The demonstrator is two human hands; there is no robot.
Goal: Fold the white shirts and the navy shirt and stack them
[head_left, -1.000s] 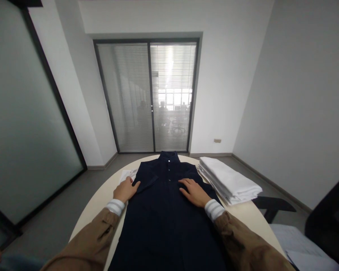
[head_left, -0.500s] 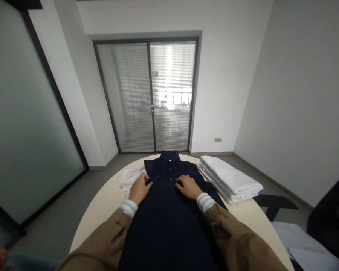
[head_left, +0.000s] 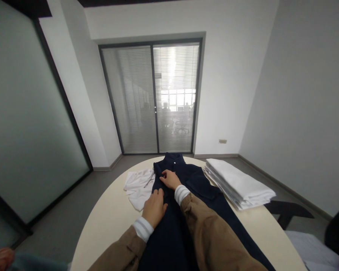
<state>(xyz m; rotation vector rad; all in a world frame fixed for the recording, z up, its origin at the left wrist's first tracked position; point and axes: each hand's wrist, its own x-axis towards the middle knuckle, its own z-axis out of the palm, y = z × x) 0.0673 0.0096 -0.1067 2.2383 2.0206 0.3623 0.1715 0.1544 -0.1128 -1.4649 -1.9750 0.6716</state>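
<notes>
A navy collared shirt (head_left: 203,186) with small buttons below its collar lies lengthwise on the round table, collar at the far end. My right hand (head_left: 171,179) reaches across to its left side below the shoulder; the fingers and thumb are curled together on the cloth there. Nearer to me, my left hand (head_left: 155,208) rests on the shirt's left edge with its fingers stretched out and thumb apart. The shirt's left side is turned inward, and my right forearm covers part of its middle.
Crumpled white cloth (head_left: 139,186) lies left of the shirt on the cream table (head_left: 107,222). A stack of folded white fabric (head_left: 238,182) sits at the right edge. Beyond it are a black chair armrest (head_left: 289,209) and pale cloth (head_left: 316,248). Another person's hand (head_left: 1,259) shows at lower left.
My right hand has crossed from the shirt's right chest to its left side. My left hand has moved nearer to me. The left sleeve and edge have shifted inward, baring more white cloth.
</notes>
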